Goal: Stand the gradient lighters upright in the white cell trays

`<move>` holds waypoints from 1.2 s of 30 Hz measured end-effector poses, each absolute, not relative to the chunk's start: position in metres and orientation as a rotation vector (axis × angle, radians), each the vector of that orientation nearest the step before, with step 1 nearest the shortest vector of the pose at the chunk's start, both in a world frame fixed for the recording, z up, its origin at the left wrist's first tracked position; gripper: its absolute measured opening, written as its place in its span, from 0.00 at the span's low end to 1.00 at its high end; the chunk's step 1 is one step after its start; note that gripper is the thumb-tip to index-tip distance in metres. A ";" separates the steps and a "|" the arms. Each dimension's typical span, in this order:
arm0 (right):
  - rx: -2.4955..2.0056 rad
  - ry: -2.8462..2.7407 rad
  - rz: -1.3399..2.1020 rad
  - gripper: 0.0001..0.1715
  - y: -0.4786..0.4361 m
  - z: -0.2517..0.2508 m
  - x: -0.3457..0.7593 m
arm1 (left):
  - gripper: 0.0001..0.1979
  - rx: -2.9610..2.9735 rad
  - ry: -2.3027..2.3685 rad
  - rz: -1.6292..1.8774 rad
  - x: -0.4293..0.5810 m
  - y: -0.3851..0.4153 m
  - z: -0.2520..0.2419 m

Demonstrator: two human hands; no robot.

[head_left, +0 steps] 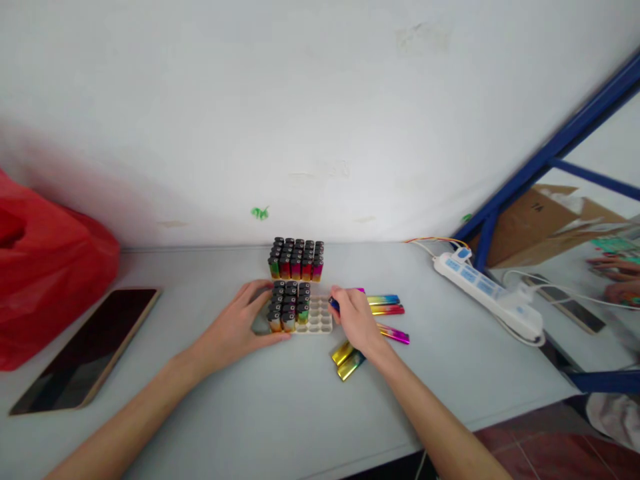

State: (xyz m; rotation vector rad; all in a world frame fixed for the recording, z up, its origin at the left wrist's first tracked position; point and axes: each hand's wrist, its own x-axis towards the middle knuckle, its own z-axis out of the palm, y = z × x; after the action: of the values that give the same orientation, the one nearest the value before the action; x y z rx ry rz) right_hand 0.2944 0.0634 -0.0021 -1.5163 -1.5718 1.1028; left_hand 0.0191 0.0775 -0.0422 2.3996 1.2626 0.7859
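A white tray (320,323) with round pockets lies on the grey table. Upright lighters (287,307) with black tops fill its left part; the pockets at its right show bare. My left hand (240,327) is curved round the tray's left side, thumb at the front and fingers behind. Over the right edge, my right hand (354,317) pinches a lighter (334,304), of which only a dark end shows. Beside and partly under that hand lie several loose metallic lighters (386,310) in blue, red, magenta and gold. Behind the tray stands a full block of upright lighters (296,260).
A dark-screened phone or tablet (90,347) and a red bag (45,267) are at the left. On the right lie a white power strip (487,293) and cables. Past a blue metal frame (530,163), a cardboard box (530,223) and another person's hand (623,293) show.
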 end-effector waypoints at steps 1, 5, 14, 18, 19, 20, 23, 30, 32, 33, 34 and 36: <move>-1.506 -1.596 1.081 0.31 0.064 -0.002 0.295 | 0.39 2.394 1.264 0.781 0.019 0.077 -0.041; -1.490 -1.626 1.056 0.34 0.066 -0.004 0.300 | 0.39 2.380 1.280 0.755 0.021 0.077 -0.038; -1.128 -1.950 1.019 0.28 0.058 0.012 0.321 | 0.37 2.410 1.275 0.739 0.021 0.075 -0.038; -1.022 -2.104 0.809 0.21 0.055 0.016 0.319 | 0.38 2.414 1.260 0.746 0.021 0.074 -0.039; -1.036 -2.111 0.766 0.20 0.054 0.015 0.317 | 0.39 2.408 1.256 0.757 0.021 0.074 -0.039; -1.062 -2.103 0.745 0.19 0.054 0.014 0.315 | 0.39 2.401 1.253 0.770 0.021 0.075 -0.040; -1.120 -2.055 0.769 0.16 0.052 0.009 0.310 | 0.40 2.392 1.258 0.776 0.021 0.075 -0.042; -0.986 -2.300 0.481 0.18 0.051 0.001 0.315 | 0.41 2.401 1.245 0.767 0.022 0.073 -0.041; -1.007 -2.395 0.304 0.20 0.050 -0.001 0.313 | 0.41 2.396 1.245 0.762 0.022 0.072 -0.041; -1.042 -2.436 0.243 0.21 0.050 -0.002 0.310 | 0.41 2.389 1.244 0.764 0.022 0.072 -0.041; -1.081 -2.471 0.211 0.22 0.049 -0.003 0.307 | 0.40 2.380 1.243 0.765 0.022 0.072 -0.041; -1.122 -2.518 0.253 0.25 0.049 -0.003 0.304 | 0.39 2.364 1.244 0.777 0.022 0.073 -0.041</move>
State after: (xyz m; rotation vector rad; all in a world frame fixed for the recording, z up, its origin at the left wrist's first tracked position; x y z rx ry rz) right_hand 0.3039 0.0486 -0.0033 -1.1222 -2.5183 0.2534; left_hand 0.0219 0.0729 -0.0410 2.3641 1.2437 0.7766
